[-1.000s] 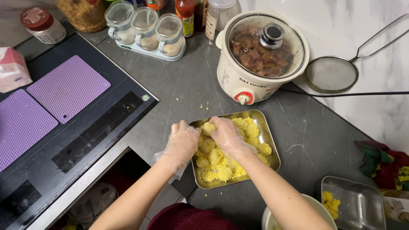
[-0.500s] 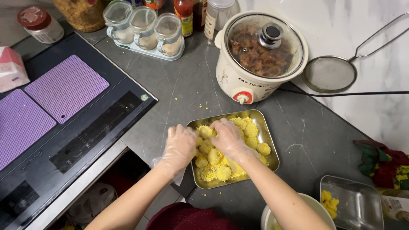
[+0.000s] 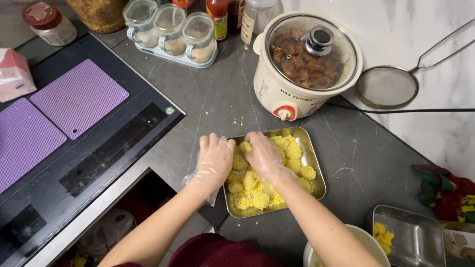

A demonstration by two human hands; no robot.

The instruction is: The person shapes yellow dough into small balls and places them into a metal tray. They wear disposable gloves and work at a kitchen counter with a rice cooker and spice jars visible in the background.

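A yellow dough ball (image 3: 244, 147) is being cupped between both gloved hands, left hand (image 3: 214, 160) and right hand (image 3: 265, 157), fingers curled narrowly, above the tray (image 3: 316, 170).

Open grey surface (image 3: 217, 99) left and far of the tray (image 3: 316, 185); slow cooker (image 3: 304, 64) blocks far side, steel container (image 3: 415, 237) near right.

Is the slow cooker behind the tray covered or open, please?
Covered: the glass lid sits flat on the slow cooker, knob on top, dark food visible underneath.
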